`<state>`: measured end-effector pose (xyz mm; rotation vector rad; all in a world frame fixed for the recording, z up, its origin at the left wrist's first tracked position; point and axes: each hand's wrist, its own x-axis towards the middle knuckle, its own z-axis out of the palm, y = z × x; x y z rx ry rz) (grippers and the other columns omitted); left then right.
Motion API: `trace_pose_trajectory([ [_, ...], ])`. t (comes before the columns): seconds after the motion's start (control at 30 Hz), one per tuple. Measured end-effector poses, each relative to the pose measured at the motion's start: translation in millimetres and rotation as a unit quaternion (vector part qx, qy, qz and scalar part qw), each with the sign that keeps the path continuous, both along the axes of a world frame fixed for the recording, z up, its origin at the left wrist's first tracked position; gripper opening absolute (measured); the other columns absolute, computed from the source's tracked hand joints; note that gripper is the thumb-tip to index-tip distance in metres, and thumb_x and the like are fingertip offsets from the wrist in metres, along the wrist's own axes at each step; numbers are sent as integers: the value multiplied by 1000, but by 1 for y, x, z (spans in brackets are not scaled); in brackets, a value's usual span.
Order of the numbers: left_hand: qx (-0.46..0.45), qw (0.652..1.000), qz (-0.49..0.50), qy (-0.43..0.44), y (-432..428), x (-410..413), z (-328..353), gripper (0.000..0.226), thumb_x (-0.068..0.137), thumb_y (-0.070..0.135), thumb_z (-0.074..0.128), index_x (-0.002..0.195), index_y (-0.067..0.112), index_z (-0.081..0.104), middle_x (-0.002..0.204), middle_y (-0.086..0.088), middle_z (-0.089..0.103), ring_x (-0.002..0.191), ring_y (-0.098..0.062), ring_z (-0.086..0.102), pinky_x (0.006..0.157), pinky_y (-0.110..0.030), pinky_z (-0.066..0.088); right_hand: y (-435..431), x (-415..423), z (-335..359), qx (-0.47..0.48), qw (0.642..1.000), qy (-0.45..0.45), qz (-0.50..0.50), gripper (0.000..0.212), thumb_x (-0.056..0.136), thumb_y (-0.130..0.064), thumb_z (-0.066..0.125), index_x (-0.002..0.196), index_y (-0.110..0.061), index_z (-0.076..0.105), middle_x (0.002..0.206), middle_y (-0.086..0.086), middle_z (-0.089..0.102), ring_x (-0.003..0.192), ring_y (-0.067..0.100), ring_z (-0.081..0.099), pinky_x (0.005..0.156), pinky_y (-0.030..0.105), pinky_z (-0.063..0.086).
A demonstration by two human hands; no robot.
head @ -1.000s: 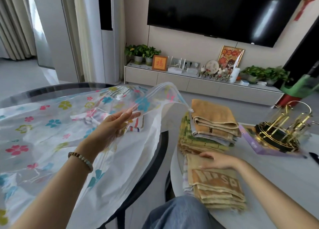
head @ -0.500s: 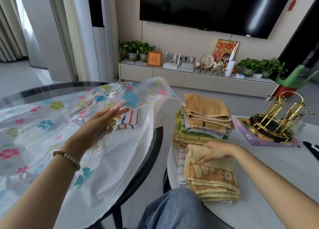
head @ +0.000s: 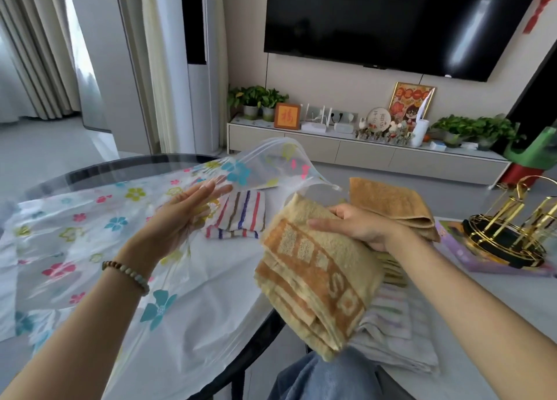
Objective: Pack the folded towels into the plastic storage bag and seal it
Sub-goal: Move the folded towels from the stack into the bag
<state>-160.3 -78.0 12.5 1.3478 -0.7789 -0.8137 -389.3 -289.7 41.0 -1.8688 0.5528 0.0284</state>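
Observation:
A clear plastic storage bag (head: pixel 90 242) printed with coloured flowers lies across the dark round table on the left. My left hand (head: pixel 184 215) is inside its mouth and lifts the upper sheet. A striped folded towel (head: pixel 238 215) lies inside the bag. My right hand (head: pixel 355 224) grips a folded tan towel with orange lettering (head: pixel 316 279) and holds it in the air at the bag's opening. An orange folded towel (head: pixel 394 206) tops the stack behind my right hand. A pale striped towel (head: pixel 394 324) lies under the lifted one.
A white round table (head: pixel 497 303) on the right carries the towel stacks, a gold wire rack (head: pixel 512 227) and a purple box (head: pixel 470 255). A gap separates the two tables, with my jeans-clad knee (head: pixel 325 378) below. A TV cabinet stands behind.
My right hand has picked the tan lettered towel up off its stack and carried it left toward the bag's mouth. My left hand still holds the bag open.

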Motion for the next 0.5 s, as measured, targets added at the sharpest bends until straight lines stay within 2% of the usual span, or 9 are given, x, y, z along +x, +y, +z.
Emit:
trace_pose_trajectory([
  [0.03, -16, 1000, 0, 3, 4, 2, 4, 28, 83, 47, 52, 99, 36, 72, 118, 17, 66, 61, -7, 58, 72, -18, 47, 12, 18, -3, 21, 1000, 2, 2, 47, 66, -47, 76, 103, -17, 71, 101, 6, 75, 92, 21, 72, 82, 31, 58],
  [0.07, -30, 1000, 0, 5, 7, 4, 7, 29, 82, 46, 52, 101, 34, 70, 120, 15, 66, 48, -2, 41, 54, -11, 39, 23, 38, -8, 40, 999, 6, 5, 46, 69, -45, 77, 102, -14, 70, 99, 7, 76, 88, 20, 73, 80, 30, 58],
  [0.1, -38, 999, -2, 1, 9, 7, 11, 30, 83, 45, 52, 105, 32, 68, 120, 14, 66, 45, -1, 32, 47, -10, 33, 34, 58, -14, 50, 999, 12, 5, 44, 72, -43, 77, 103, -12, 70, 97, 6, 76, 85, 19, 73, 78, 29, 58],
  [0.17, -45, 999, -7, -15, 13, 13, 21, 31, 83, 45, 51, 109, 32, 63, 119, 14, 67, 46, -1, 29, 46, -9, 30, 54, 98, -27, 60, 998, 9, -29, 43, 76, -43, 74, 103, -10, 69, 96, 5, 74, 83, 17, 71, 76, 28, 57],
  [0.23, -57, 998, -7, -22, 15, 18, 31, 31, 83, 45, 53, 108, 32, 64, 118, 13, 68, 46, -1, 29, 44, -8, 28, 67, 137, -44, 113, 986, -35, -119, 41, 80, -41, 71, 105, -9, 67, 102, 8, 71, 84, 18, 69, 75, 28, 56],
  [0.3, -65, 998, -6, -20, 19, 23, 39, 30, 82, 45, 54, 107, 33, 66, 118, 11, 68, 44, -1, 30, 41, -7, 28, 77, 167, -58, 210, 947, -81, -228, 46, 88, -38, 64, 120, -5, 60, 120, 13, 64, 104, 26, 64, 90, 38, 53],
  [0.37, -67, 998, -5, -11, 21, 26, 42, 31, 81, 45, 55, 106, 32, 66, 116, 9, 69, 43, 0, 32, 39, -7, 29, 79, 180, -73, 262, 915, -96, -292, 47, 94, -30, 54, 133, -6, 49, 134, 15, 55, 120, 31, 55, 102, 45, 46],
  [0.43, -68, 998, -3, -10, 27, 31, 41, 32, 80, 44, 56, 108, 30, 65, 116, 9, 69, 42, -1, 33, 39, -8, 29, 84, 186, -89, 247, 914, -80, -313, 46, 96, -20, 47, 140, -7, 39, 141, 15, 48, 127, 30, 49, 104, 41, 43],
  [0.5, -64, 998, -7, -5, 32, 34, 38, 34, 81, 45, 55, 110, 30, 63, 116, 9, 69, 43, -1, 32, 40, -8, 29, 91, 183, -104, 136, 939, -40, -313, 55, 95, -18, 47, 146, -8, 27, 149, 13, 36, 133, 28, 40, 108, 38, 37],
])
